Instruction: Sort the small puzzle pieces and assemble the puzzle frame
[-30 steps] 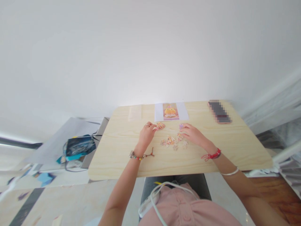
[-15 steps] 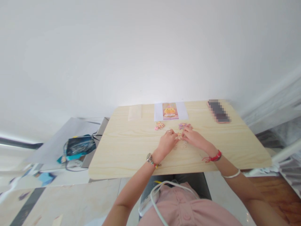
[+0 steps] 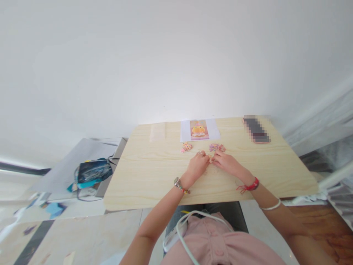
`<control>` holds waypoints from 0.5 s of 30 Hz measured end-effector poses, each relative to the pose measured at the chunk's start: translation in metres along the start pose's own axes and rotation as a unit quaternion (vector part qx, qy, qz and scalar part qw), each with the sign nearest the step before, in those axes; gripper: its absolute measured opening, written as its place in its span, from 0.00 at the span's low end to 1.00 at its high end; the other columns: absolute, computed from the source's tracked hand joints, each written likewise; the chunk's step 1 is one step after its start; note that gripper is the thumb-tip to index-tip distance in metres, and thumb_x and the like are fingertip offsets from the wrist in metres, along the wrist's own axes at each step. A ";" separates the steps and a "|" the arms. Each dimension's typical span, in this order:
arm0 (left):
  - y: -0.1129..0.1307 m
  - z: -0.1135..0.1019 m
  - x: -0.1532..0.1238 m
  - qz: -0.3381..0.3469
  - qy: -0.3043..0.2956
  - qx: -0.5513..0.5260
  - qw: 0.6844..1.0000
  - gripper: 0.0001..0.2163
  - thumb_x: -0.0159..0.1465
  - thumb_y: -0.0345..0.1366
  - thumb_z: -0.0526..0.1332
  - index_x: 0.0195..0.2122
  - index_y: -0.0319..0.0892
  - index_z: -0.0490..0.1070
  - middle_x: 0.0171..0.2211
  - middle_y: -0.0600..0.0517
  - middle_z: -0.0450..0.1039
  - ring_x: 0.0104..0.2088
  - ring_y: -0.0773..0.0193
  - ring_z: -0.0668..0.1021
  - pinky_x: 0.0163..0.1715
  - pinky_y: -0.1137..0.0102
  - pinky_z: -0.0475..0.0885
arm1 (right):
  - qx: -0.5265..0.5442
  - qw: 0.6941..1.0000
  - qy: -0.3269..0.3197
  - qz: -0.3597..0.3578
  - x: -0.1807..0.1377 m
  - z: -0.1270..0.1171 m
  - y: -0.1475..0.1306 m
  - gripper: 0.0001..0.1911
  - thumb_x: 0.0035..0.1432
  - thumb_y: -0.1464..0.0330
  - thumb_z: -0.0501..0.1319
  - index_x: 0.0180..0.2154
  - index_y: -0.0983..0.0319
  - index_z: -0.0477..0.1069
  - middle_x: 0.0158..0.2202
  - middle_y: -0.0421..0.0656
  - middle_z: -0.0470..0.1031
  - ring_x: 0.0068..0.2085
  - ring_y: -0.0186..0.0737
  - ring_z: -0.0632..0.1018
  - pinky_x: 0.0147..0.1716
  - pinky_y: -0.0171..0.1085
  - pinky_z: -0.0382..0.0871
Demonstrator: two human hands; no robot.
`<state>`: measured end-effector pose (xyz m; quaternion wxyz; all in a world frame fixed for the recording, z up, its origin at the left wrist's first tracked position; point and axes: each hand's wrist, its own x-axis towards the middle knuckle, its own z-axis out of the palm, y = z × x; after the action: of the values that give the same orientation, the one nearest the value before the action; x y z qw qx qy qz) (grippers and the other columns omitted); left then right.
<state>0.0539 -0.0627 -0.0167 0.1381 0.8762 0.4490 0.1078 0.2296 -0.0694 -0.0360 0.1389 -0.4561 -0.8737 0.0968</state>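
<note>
My left hand [image 3: 196,167] and my right hand [image 3: 227,163] meet at the middle of the light wooden table [image 3: 143,173], fingertips pinched together on a small jigsaw piece [image 3: 210,159]. The loose pieces under my hands are mostly hidden. A pink and yellow cluster of joined pieces [image 3: 186,147] lies just beyond my left hand. A purple and pink cluster [image 3: 216,147] lies just beyond my right hand. The reference picture [image 3: 199,130], an orange figure on white paper, lies at the table's far edge.
A phone [image 3: 256,129] lies at the far right of the table. A pale clear bag [image 3: 157,132] lies at the far left. A blue bag [image 3: 89,171] with cables sits on a grey surface left of the table. A white wall is behind.
My left hand has left the pink and yellow cluster and come right and nearer to me. Both hands now meet over the loose pieces, pinching one. The purple cluster has come into view.
</note>
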 end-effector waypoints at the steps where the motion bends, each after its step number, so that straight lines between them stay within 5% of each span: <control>1: 0.000 0.000 0.000 -0.001 0.005 -0.007 1.000 0.06 0.60 0.34 0.54 0.33 0.40 0.70 0.34 0.47 0.65 0.36 0.61 0.71 0.32 0.70 0.69 | 0.005 1.000 0.005 -0.001 0.001 0.000 0.000 0.09 0.58 0.71 0.51 0.31 0.64 0.70 0.33 0.45 0.67 0.33 0.37 0.71 0.34 0.38 0.67; 9: -0.011 -0.005 -0.001 -0.024 0.073 -0.111 0.991 0.07 0.60 0.33 0.55 0.31 0.39 0.71 0.32 0.49 0.66 0.33 0.66 0.71 0.34 0.71 0.67 | 0.136 0.985 0.098 0.042 0.010 -0.008 -0.002 0.07 0.57 0.70 0.55 0.33 0.63 0.70 0.29 0.43 0.69 0.33 0.37 0.71 0.35 0.39 0.66; 15: -0.028 -0.014 -0.006 -0.049 0.077 -0.220 0.971 0.08 0.60 0.33 0.54 0.27 0.37 0.69 0.24 0.53 0.67 0.28 0.68 0.69 0.32 0.72 0.65 | 0.081 0.985 0.150 -0.021 0.011 -0.013 -0.015 0.08 0.58 0.69 0.54 0.36 0.62 0.70 0.36 0.46 0.69 0.41 0.41 0.70 0.39 0.40 0.66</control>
<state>0.0250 -0.0499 -0.0138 0.2979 0.7904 0.4658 0.2638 0.2163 -0.0683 -0.0179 0.3069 -0.4340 -0.8417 0.0949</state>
